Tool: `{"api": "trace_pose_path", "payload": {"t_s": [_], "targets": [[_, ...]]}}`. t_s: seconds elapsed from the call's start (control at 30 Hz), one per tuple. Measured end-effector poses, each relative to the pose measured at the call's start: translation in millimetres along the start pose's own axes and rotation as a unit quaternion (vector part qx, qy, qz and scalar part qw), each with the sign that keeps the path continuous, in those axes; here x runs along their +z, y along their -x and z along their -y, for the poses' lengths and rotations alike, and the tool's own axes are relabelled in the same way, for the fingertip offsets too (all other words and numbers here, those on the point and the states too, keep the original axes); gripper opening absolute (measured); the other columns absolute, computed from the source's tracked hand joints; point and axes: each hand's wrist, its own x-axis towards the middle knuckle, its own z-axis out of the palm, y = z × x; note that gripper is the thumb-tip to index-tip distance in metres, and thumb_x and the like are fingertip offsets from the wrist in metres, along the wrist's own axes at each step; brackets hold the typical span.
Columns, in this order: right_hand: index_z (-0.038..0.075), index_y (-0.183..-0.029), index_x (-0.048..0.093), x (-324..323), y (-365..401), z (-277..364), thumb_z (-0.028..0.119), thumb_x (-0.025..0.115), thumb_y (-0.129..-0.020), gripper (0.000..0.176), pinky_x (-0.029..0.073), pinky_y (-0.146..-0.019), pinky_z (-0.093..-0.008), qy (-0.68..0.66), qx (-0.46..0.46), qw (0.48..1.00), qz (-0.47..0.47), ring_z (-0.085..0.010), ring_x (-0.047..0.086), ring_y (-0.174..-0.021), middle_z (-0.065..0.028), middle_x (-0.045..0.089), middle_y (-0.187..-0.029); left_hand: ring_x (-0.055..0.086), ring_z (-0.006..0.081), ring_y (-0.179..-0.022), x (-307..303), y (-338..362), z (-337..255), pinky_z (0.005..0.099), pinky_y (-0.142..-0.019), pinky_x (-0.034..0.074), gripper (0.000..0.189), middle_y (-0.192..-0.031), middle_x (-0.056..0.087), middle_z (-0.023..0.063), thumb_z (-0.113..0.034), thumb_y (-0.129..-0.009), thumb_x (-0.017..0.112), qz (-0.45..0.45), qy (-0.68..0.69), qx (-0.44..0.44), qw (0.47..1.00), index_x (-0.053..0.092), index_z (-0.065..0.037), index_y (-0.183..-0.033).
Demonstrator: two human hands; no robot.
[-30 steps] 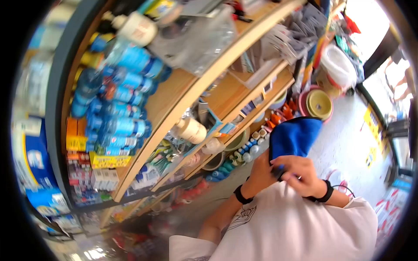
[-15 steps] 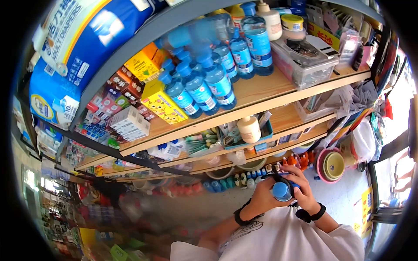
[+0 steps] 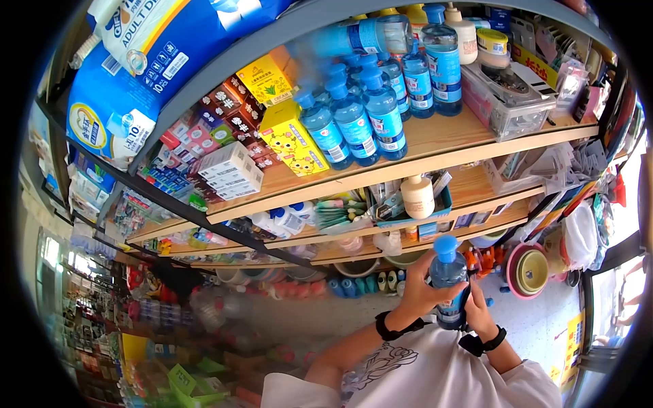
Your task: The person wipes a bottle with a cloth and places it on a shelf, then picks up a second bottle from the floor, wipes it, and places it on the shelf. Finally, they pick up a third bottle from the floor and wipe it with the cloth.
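Currently we're holding the bottle [image 3: 447, 273] btwn hands: L hand [image 3: 420, 289] curling round it, R hand [image 3: 481, 311] flanking, can't tell if pinching. We're maybe risking a drop b/c L's prob. doing most gripping.

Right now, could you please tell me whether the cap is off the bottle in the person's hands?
No, the blue cap sits on the bottle's top.

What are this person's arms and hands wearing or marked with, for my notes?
The left hand and right hand are gloveless. Each wrist wears a black band: left band, right band. The shirt is off-white, with loose, short, plain sleeves and a black line drawing, perhaps floral, on its front.
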Motion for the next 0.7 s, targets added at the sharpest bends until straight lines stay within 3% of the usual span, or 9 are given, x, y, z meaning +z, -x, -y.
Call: {"api": "trace_pose_path", "payload": {"t_s": [0.1, 0.17, 0.27, 0.33, 0.5, 0.57, 0.6, 0.63, 0.7], "targets": [[-0.002, -0.144, 0.040, 13, -5, 17, 0.049, 0.075, -0.085, 0.085, 0.043, -0.102, -0.0334, 0.028, -0.045, 0.998, 0.025, -0.0166, 0.055, -0.116, -0.0074, 0.058, -0.129, 0.063, 0.0174, -0.102, 11, 2, 21, 0.0335, -0.092, 0.050, 0.064, -0.113, 0.066, 0.0086, -0.022, -0.069, 0.086, -0.035, -0.060, 0.144, 0.987, 0.059, 0.000, -0.123], [-0.001, -0.146, 0.036, 14, -9, 25, 0.055, 0.084, -0.074, 0.103, 0.041, -0.104, -0.0338, 0.044, -0.013, 0.999, 0.023, -0.0169, 0.053, -0.119, -0.0069, 0.055, -0.131, 0.062, 0.0193, -0.105, 11, 3, 17, 0.0347, -0.095, 0.048, 0.064, -0.116, 0.064, 0.0104, -0.021, -0.070, 0.084, -0.036, -0.033, 0.141, 0.989, 0.058, 0.000, -0.124], [-0.001, -0.149, 0.031, 10, -4, 9, 0.060, 0.078, -0.077, 0.105, 0.038, -0.107, -0.0342, 0.037, -0.045, 0.997, 0.055, -0.0171, 0.049, -0.123, -0.0077, 0.051, -0.136, 0.060, 0.0214, -0.106, 7, -1, 16, 0.0340, -0.094, 0.047, 0.062, -0.116, 0.061, 0.0106, -0.018, -0.069, 0.085, -0.027, -0.005, 0.129, 0.991, 0.059, -0.002, -0.122], [-0.002, -0.152, 0.025, 9, 5, -3, 0.070, 0.063, -0.084, 0.106, 0.034, -0.111, -0.0352, -0.022, 0.020, 0.998, 0.061, -0.0189, 0.044, -0.131, -0.0096, 0.045, -0.144, 0.062, 0.0170, -0.098, 6, -6, 10, 0.0311, -0.089, 0.049, 0.053, -0.109, 0.064, 0.0082, -0.014, -0.072, 0.083, -0.051, 0.034, 0.102, 0.993, 0.059, 0.000, -0.118], [-0.008, -0.154, 0.017, 22, 13, 32, 0.076, 0.034, -0.094, 0.104, 0.026, -0.116, -0.0372, -0.085, 0.010, 0.992, 0.095, -0.0241, 0.032, -0.143, -0.0150, 0.028, -0.158, 0.065, 0.0134, -0.096, 1, -16, 8, 0.0275, -0.086, 0.051, 0.035, -0.108, 0.066, 0.0075, -0.009, -0.085, 0.073, -0.093, 0.154, 0.012, 0.984, 0.060, 0.001, -0.116], [-0.007, -0.153, 0.026, 29, 14, 46, 0.071, 0.035, -0.096, 0.096, 0.022, -0.119, -0.0412, 0.063, 0.005, 0.997, 0.038, -0.0280, 0.028, -0.146, -0.0193, 0.022, -0.161, 0.066, 0.0156, -0.097, 11, -17, 4, 0.0281, -0.087, 0.052, 0.032, -0.109, 0.065, 0.0091, -0.012, -0.089, 0.071, -0.143, 0.327, -0.080, 0.931, 0.059, 0.001, -0.115], [0.003, -0.149, 0.040, 19, 10, 32, 0.053, 0.053, -0.098, 0.072, 0.030, -0.115, -0.0471, 0.179, -0.092, 0.979, 0.042, -0.0409, 0.033, -0.143, -0.0272, 0.023, -0.159, 0.066, 0.0173, -0.100, 11, -18, 2, 0.0296, -0.089, 0.052, 0.033, -0.110, 0.064, 0.0097, -0.018, -0.092, 0.070, -0.132, 0.314, -0.089, 0.936, 0.059, 0.001, -0.117], [0.003, -0.149, 0.040, 21, 8, 33, 0.053, 0.053, -0.098, 0.072, 0.030, -0.115, -0.0471, 0.179, -0.091, 0.979, 0.041, -0.0409, 0.033, -0.143, -0.0272, 0.023, -0.159, 0.066, 0.0173, -0.100, 12, -18, -3, 0.0296, -0.089, 0.052, 0.033, -0.110, 0.064, 0.0097, -0.018, -0.092, 0.070, -0.131, 0.314, -0.091, 0.936, 0.059, 0.001, -0.117], [0.014, -0.142, 0.050, 32, -3, 39, 0.031, 0.074, -0.088, 0.061, 0.043, -0.104, -0.0513, 0.425, -0.248, 0.871, 0.012, -0.0539, 0.042, -0.132, -0.0330, 0.028, -0.153, 0.064, 0.0165, -0.103, 12, -16, -12, 0.0305, -0.090, 0.051, 0.034, -0.111, 0.064, 0.0088, -0.023, -0.094, 0.067, -0.092, 0.301, -0.138, 0.939, 0.058, 0.001, -0.118]]}}
